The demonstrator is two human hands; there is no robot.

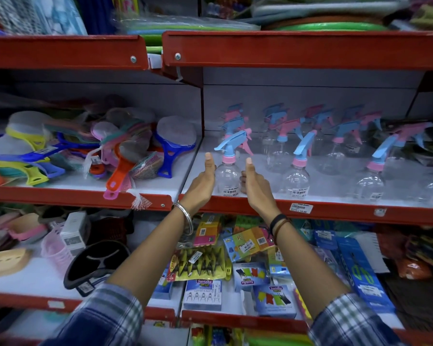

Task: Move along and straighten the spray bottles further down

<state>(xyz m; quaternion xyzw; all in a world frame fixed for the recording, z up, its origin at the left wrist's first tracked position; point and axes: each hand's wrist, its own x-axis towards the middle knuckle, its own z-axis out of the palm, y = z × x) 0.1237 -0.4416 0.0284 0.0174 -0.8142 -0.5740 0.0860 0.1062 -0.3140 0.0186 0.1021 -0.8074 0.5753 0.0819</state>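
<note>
Fingers [243,179] of the right hand [256,186]: partly seen, curled at the near side of a clear spray bottle [227,174]; thumb upright beside the bottle's pink collar. Whether they press the plastic or stand just off it, I cannot tell. Fingers of the left hand [202,182]: hidden behind the palm, thumb raised; how far they are spread cannot be told. This hand stands just beside the bottle's left flank, contact not clear.

Item, red shelf [335,212] with white deck: carries the bottle at its front edge, between the two hands.

Item, row of like spray bottles [296,174]: clear bodies, blue and pink triggers, standing upright to the right of the first and behind it in ranks.

Item, heap of plastic-handled scrubbers [170,143]: blue, orange, yellow, lying on the neighbouring shelf to the left, well apart from the hands.

Item, packets of clothes clips [202,293]: on the shelf below, under the forearms.

Item, black tray [95,263] and a beige soap dish [6,262]: lower shelf, left.

Item, checked sleeves [105,318]: rolled to the elbow on both arms.

Item, silver bangle [186,216]: left wrist. Dark bands [278,222]: right wrist.

Item, barcode label [230,191]: low on the bottle between the hands.
</note>
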